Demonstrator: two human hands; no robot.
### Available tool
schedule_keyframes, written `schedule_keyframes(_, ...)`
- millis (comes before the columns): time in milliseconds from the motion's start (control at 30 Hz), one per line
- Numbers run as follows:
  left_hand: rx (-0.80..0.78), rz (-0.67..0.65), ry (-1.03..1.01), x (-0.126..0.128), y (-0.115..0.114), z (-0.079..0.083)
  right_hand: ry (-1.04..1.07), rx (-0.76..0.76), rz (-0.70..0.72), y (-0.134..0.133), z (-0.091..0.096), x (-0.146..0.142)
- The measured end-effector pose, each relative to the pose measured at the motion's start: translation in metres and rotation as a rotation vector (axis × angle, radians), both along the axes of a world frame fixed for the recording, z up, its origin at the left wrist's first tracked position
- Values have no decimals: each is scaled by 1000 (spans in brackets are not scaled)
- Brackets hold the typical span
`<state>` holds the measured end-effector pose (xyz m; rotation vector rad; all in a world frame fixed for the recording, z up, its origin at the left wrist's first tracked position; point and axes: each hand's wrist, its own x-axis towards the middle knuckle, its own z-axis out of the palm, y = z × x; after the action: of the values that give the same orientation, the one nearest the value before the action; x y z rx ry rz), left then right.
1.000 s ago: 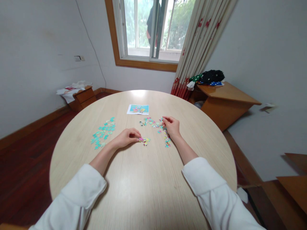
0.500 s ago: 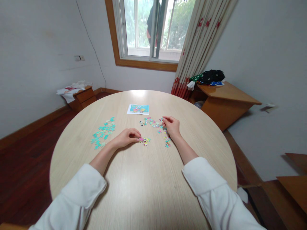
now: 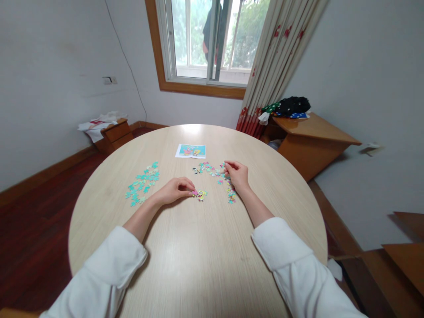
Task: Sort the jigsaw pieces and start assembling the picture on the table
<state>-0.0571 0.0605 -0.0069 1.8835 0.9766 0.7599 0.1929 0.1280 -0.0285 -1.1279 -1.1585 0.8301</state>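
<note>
Both my hands rest on a round pale wooden table [image 3: 198, 256]. My left hand [image 3: 174, 190] is curled, its fingertips pinched at the edge of a small joined cluster of yellow and pink puzzle pieces [image 3: 200, 194]. My right hand [image 3: 236, 174] is also curled, its fingers pinched on a piece among the scattered multicoloured puzzle pieces [image 3: 215, 172]. A group of teal puzzle pieces [image 3: 143, 183] lies to the left of my left hand. A small printed reference picture [image 3: 191, 151] lies flat further back on the table.
A wooden side desk [image 3: 314, 137] with dark clothes [image 3: 291, 106] stands to the right. A low wooden cabinet [image 3: 115, 132] with papers sits at the left wall. A window [image 3: 212, 39] and curtain [image 3: 278, 57] are behind the table.
</note>
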Motion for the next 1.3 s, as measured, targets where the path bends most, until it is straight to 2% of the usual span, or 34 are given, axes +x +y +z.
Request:
schedule_keyframes(300, 29, 20, 34, 1, 0, 1, 9, 9, -2, -1, 2, -1)
schedule_keyframes(567, -81, 173, -27, 2, 0, -1, 1, 2, -20, 0, 0, 0)
schedule_keyframes(867, -77, 287, -136, 3, 5, -7, -15, 4, -13, 1, 0, 1)
schedule_keyframes(1133, 38, 409, -72, 5, 3, -7, -38, 25, -13, -1, 1, -1)
schedule_keyframes(1300, 174, 411, 55, 1, 4, -10, -59, 59, -9, -3, 3, -4)
